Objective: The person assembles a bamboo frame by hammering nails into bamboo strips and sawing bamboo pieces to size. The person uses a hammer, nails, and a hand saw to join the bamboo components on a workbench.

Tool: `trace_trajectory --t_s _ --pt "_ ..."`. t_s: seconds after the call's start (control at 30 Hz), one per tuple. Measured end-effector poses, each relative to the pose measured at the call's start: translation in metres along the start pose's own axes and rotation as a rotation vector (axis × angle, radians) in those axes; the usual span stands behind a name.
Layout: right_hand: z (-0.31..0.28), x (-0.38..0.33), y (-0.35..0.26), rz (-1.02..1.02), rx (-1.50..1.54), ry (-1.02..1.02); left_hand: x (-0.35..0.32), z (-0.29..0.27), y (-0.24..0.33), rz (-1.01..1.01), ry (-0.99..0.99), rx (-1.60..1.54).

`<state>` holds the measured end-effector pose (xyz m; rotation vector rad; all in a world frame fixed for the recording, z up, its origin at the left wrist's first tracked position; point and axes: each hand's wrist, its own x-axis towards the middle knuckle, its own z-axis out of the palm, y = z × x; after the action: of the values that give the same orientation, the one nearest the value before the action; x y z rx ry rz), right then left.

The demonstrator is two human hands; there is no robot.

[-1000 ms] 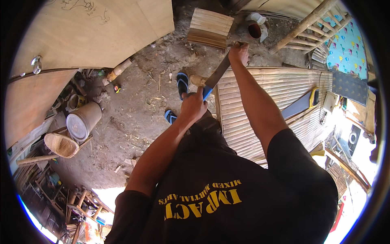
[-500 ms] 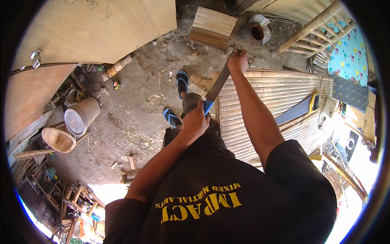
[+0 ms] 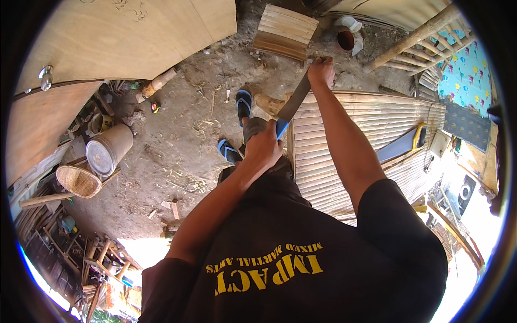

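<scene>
Between my two hands runs a long, flat, dark-grey blade-like tool with a blue lower end. It slants up and to the right, above the left end of a bamboo-slat bench. My left hand is closed around the blue end, low in front of my body. Up at the far end, my right hand is closed on the tip, fingers curled over it. The fingers hide both ends, so its exact kind cannot be made out. A handsaw with a yellow and black handle lies on the bench.
A wooden box and a dark-mouthed pot stand on the dirt floor ahead. At left are a lidded bucket, a woven basket and a tape measure. A bamboo railing rises at upper right.
Both hands keep their hold on the blade-like tool. The right hand and the tool appear slightly further right, as the whole view shifts a little.
</scene>
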<state>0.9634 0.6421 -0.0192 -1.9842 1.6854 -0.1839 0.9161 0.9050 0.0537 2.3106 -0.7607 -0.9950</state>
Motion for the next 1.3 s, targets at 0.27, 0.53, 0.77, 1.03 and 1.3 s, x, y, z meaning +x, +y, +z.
trace_trajectory --t_s 0.27,0.53,0.77,1.03,1.3 --pt "-0.002 -0.002 0.005 0.051 0.057 -0.043 -0.005 -0.002 -0.006 0.053 0.029 0.081" --pt "0.040 0.015 -0.008 0.045 0.001 -0.099 0.027 -0.021 -0.024 -0.088 -0.026 -0.003" --pt "0.036 -0.003 0.012 0.080 0.612 -0.139 -0.016 0.005 -0.033 -0.073 -0.043 -0.231" --pt "0.005 -0.028 0.002 0.078 0.614 -0.362 -0.021 0.015 -0.023 -0.063 -0.008 -0.321" --pt "0.065 0.017 0.008 -0.005 0.195 0.010 0.023 0.006 -0.049 0.121 0.079 -0.262"
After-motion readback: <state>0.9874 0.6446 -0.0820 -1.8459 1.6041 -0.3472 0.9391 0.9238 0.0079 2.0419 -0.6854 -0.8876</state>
